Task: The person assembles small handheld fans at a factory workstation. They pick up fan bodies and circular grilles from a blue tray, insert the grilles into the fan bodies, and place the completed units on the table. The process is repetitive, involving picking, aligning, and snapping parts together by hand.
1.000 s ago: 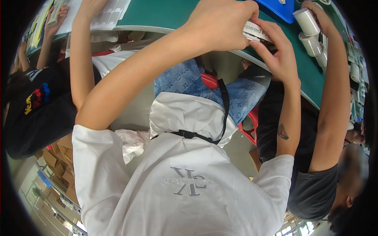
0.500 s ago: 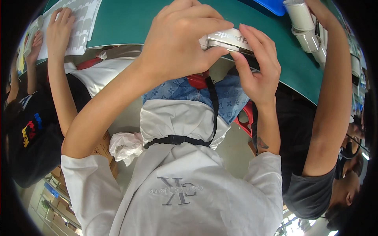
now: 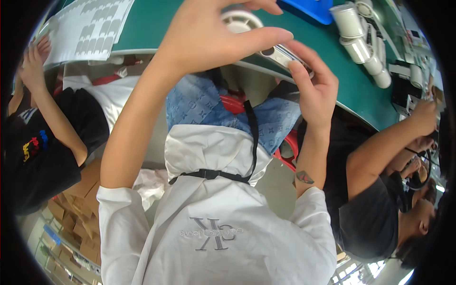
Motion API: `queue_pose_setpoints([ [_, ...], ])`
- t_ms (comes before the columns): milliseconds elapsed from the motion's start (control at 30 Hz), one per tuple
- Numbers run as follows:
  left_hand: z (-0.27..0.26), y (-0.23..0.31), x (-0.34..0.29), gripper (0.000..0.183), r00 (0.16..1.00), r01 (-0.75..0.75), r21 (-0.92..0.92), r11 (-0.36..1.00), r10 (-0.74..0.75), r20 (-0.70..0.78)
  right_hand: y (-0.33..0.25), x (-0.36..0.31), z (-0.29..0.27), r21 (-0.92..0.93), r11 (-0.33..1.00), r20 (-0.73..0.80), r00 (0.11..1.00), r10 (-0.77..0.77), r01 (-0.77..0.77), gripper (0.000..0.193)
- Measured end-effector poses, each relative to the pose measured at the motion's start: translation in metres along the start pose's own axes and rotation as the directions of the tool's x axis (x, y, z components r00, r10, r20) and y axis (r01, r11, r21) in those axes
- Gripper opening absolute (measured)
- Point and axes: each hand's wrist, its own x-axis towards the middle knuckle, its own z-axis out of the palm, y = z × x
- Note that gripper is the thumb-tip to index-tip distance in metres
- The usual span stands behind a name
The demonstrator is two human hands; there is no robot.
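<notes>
Half a second ago both hands met on one white piece with lettering facing up; now their hold has come apart. The right hand (image 3: pixel 316 90) pinches a slim white piece (image 3: pixel 281 56) between thumb and fingers, over the near edge of the green table (image 3: pixel 152 23), its narrow side showing and a dark round spot at its left end. The left hand (image 3: pixel 204 40) has spread, thumb well away from the fingers, and a round, ring-like white part (image 3: pixel 243 19) shows in the gap; whether that part is gripped or merely lies beyond the hand is unclear. The left thumb reaches across just above the slim piece, and contact between the two is hard to make out. As it looks, the slim piece now depends mainly on the right hand's pinch. To the right, the co-worker's arm (image 3: pixel 380 152) has drawn back from the white cylinders (image 3: pixel 349 23) and bends at the elbow, leaving those cylinders in a row on the table, near the blue tray (image 3: pixel 311 9).
</notes>
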Motion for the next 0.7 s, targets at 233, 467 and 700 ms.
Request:
queue_pose_setpoints([
  [233, -0.003, 0.025, -0.009, 0.033, 0.993, 0.089, -0.440, 0.894, -0.116, -0.036, -0.050, -0.036, 0.003, 0.264, 0.949, 0.073, 0.985, 0.157, -0.171, 0.043],
  [467, -0.002, 0.038, -0.017, 0.031, 0.970, 0.132, -0.411, 0.902, -0.204, -0.134, -0.082, -0.050, 0.012, 0.284, 0.953, 0.159, 0.985, 0.063, -0.107, 0.072],
  [700, -0.012, 0.055, -0.017, 0.032, 0.973, 0.157, -0.420, 0.894, -0.214, -0.092, -0.098, -0.057, 0.019, 0.254, 0.956, 0.099, 0.987, 0.125, -0.146, 0.091],
])
